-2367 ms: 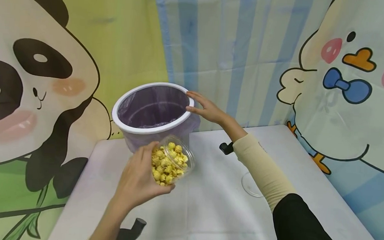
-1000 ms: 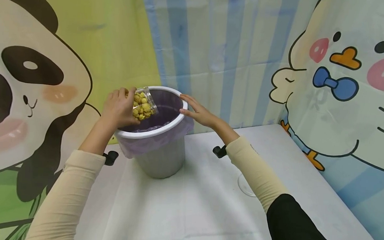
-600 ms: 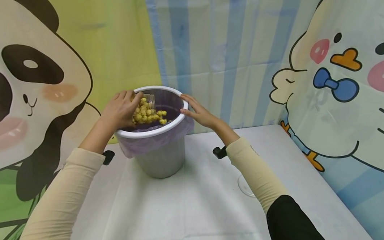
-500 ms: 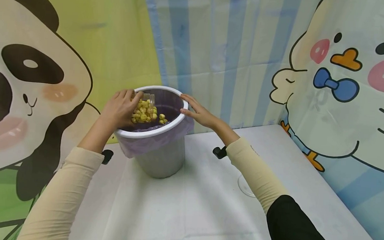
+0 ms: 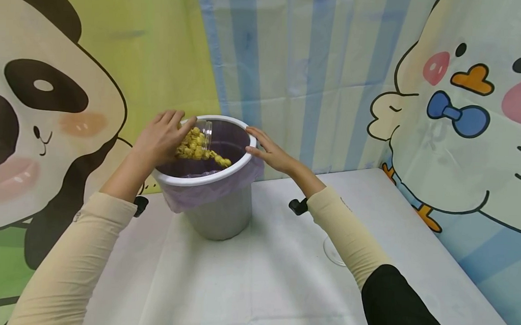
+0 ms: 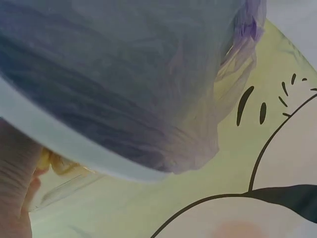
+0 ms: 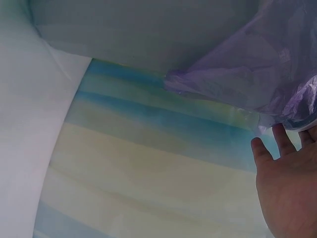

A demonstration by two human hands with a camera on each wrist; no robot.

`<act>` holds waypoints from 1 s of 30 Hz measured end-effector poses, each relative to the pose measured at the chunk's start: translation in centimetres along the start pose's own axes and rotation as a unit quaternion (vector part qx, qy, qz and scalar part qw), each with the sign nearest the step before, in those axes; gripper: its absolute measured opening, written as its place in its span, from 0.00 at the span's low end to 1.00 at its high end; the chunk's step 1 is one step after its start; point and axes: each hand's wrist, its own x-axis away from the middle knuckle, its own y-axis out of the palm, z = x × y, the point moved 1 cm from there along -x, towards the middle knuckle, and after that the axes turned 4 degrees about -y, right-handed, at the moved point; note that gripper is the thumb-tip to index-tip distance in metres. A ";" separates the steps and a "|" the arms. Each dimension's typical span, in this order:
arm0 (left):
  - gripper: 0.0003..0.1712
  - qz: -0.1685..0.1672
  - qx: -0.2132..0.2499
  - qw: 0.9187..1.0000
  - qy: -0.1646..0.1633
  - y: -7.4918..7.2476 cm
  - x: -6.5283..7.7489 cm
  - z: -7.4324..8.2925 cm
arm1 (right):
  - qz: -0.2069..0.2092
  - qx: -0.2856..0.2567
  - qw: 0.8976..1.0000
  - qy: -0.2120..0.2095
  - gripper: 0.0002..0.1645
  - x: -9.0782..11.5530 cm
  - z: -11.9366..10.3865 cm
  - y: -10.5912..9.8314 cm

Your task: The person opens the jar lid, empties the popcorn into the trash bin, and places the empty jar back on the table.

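Note:
My left hand (image 5: 160, 136) grips a clear plastic jar (image 5: 207, 130) tipped on its side over the bin, its mouth facing right. Yellow popcorn (image 5: 190, 144) fills the lower side of the jar, and several pieces spill past its lip into the bin. The grey bin (image 5: 219, 221) has a white rim (image 5: 193, 181) and a purple liner (image 5: 216, 193) folded over it. On the right side of that rim rests my right hand (image 5: 272, 152), fingers extended. The left wrist view shows only part of the left hand (image 6: 15, 178), below the rim.
The bin stands on a white-covered table (image 5: 218, 288). A clear round lid (image 5: 333, 252) lies on the table beside the right forearm. Printed curtains with a panda (image 5: 52, 88) and a chick (image 5: 468, 168) enclose the table at the back and sides.
My left hand carried the popcorn jar from in front of the bin up over its rim and tipped it; popcorn began falling in. Lately that hand rose slightly. The right hand stays at the rim.

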 end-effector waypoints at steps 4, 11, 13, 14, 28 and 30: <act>0.49 0.006 -0.017 1.000 0.011 -0.3 -0.1 -0.1 | 0.003 -0.003 1.000 0.004 0.54 0.0 0.1 0.0; 0.49 0.037 -0.039 0.998 0.035 -0.4 -0.3 -0.2 | 0.005 -0.005 1.000 -0.003 0.49 0.0 0.2 0.0; 0.49 0.045 -0.045 0.997 0.043 -0.5 -0.3 -0.2 | 0.006 -0.008 1.000 -0.001 0.48 0.0 0.3 0.0; 0.49 0.048 -0.048 0.997 0.048 -0.5 -0.4 -0.2 | 0.006 -0.007 1.000 0.001 0.48 0.0 0.3 0.0; 0.55 0.016 -0.116 0.990 0.084 -3.1 -1.3 -0.1 | 0.006 -0.018 1.000 0.000 0.41 0.1 0.1 0.2; 0.56 0.015 -0.129 0.987 0.094 -3.4 -1.4 -0.1 | 0.007 -0.019 1.000 0.000 0.41 0.1 0.3 0.3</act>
